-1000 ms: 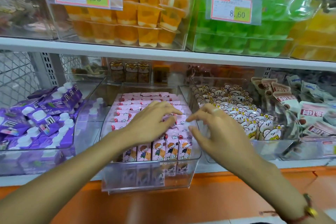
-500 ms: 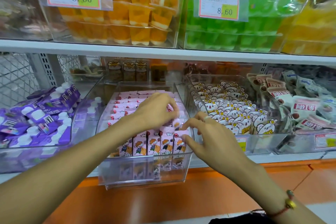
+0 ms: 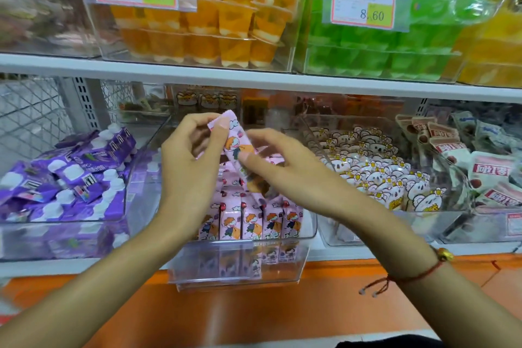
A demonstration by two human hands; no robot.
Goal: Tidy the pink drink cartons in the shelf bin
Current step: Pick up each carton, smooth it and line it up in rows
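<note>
One pink drink carton (image 3: 234, 147) with a cartoon figure is lifted above the clear shelf bin (image 3: 243, 268). My left hand (image 3: 189, 167) pinches its top end with the thumb on the front. My right hand (image 3: 285, 167) holds its lower end between thumb and fingers. Below my hands, a row of pink cartons (image 3: 248, 220) stands upright at the bin's front; the cartons farther back are mostly hidden by my hands.
A bin of purple capped cartons (image 3: 65, 183) sits on the left, a bin of white bear-print packets (image 3: 375, 175) on the right. The upper shelf (image 3: 254, 79) carries orange jelly cups (image 3: 214, 22) and green jelly cups (image 3: 381, 45). An orange ledge (image 3: 254, 313) runs below.
Both hands rose from the cartons in the bin. They now hold one pink carton lifted above the rows.
</note>
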